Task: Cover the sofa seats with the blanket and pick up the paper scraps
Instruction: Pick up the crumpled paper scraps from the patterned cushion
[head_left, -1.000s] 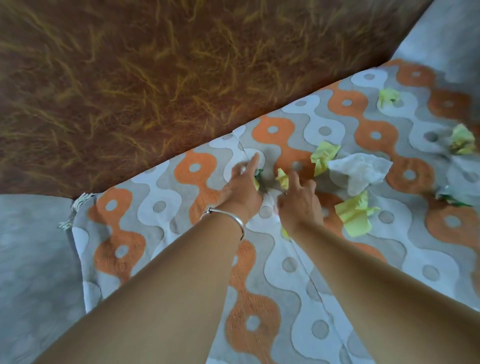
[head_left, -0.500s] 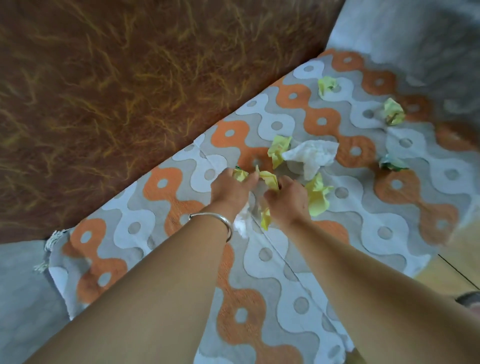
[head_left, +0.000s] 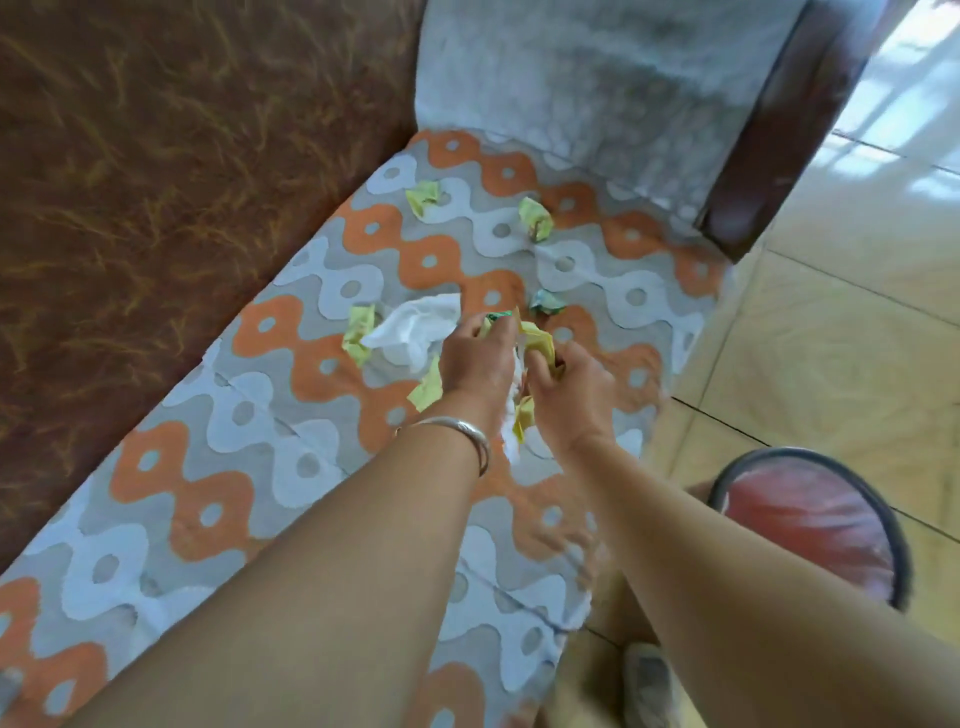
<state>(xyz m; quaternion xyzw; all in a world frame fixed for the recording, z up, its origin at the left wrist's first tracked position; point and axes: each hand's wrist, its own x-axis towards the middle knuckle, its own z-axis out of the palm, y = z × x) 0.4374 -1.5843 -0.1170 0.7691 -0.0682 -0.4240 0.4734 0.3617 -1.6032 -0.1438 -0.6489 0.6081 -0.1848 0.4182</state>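
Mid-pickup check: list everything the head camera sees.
Orange, white and grey wavy-patterned blanket: one, spread on the sofa seat.
Crumpled yellow paper scraps: four loose, on the blanket.
Crumpled teal paper scrap: one, on the blanket, mid-seat.
Crumpled white tissue: one, on the blanket beside a yellow scrap.
Bunch of yellow and white scraps: count unclear, gripped by left hand and right hand.
Brown sofa backrest: one, left.
Grey-covered armrest: one, far end.
Round bin with red liner: one, on the floor, right.
Silver bangle: one, left wrist.
Hands: two, both curled round the bunch.
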